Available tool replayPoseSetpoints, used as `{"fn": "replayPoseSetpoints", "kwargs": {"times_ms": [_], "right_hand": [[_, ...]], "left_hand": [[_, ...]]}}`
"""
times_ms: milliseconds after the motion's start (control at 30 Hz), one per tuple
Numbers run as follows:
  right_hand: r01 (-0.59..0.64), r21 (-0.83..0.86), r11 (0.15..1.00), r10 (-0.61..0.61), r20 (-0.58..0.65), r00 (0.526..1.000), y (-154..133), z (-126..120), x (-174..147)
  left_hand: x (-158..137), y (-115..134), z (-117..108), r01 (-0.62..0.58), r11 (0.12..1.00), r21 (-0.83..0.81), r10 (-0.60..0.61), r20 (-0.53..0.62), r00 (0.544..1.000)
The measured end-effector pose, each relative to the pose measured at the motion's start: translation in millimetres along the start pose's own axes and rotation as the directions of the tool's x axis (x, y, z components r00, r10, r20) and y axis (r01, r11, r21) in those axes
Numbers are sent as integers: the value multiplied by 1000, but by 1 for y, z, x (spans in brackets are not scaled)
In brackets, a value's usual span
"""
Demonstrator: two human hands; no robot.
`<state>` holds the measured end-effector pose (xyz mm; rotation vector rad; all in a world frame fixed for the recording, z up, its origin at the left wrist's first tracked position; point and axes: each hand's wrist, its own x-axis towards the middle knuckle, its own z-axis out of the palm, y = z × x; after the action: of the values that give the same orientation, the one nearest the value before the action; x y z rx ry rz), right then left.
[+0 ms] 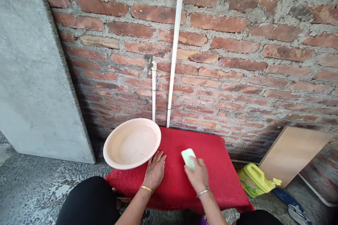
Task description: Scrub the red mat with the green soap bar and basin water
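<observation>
Step in hand: seemingly working the soap (187, 156) over the upper face of the cloth (178, 186), judging by one palm pressing and the other gripping.
Right hand (198, 176): holding the soap, fingers closing round its near end, reaching in from the near edge of the bench.
Soap: showing pale green, sitting near the middle of the bench, slightly toward the right edge.
Left hand (155, 173): lying palm down on the cloth, holding nothing visible, fingers stretching toward the far edge, close to the basin (132, 143).
Basin: standing at the left edge of the bench, overhanging it, showing a few dark specks inside.
Next move: calling for a firm grip on the soap, steady pressure from the left palm against bunching, and care around the basin's rim.
Jug (255, 180): lying on the floor just beyond the right edge.
Hidden: concealing nearly all of the bench under the cloth; covering the soap's near end with fingers; leaving contact between soap and cloth, and between left hand and basin, impossible to tell.
Cut off: losing both knees (88, 202) at the lower border; showing only a scrap of a purple thing (203, 221) below the near edge.
</observation>
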<state>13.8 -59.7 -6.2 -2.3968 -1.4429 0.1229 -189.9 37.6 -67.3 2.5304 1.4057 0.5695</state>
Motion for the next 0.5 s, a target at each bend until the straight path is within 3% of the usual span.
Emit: {"fn": "replayPoseSetpoints", "kwargs": {"times_ms": [67,133,200,300,400,467,500], "right_hand": [[103,27,994,-104,45,994,-32,13,0],[120,32,992,-122,74,990,-37,16,3],[62,-6,998,-61,82,995,-13,9,9],[-150,-121,981,156,35,987,56,-17,15],[-407,-174,897,408,-35,912,112,-43,17],[-463,-163,871,456,-83,886,119,-48,16],[-437,-145,888,427,-96,899,111,-45,15]], "left_hand": [[0,-2,0,-10,1000,2,10,-2,1000],[0,-2,1,-11,1000,8,11,7,1000],[0,-2,1,-10,1000,8,9,9,1000],[0,0,2,-6,1000,-6,6,-5,1000],[1,1,1,-6,1000,-8,6,-8,1000],[1,2,0,-10,1000,-1,10,0,1000],[1,2,-1,-12,1000,4,12,3,1000]]}}
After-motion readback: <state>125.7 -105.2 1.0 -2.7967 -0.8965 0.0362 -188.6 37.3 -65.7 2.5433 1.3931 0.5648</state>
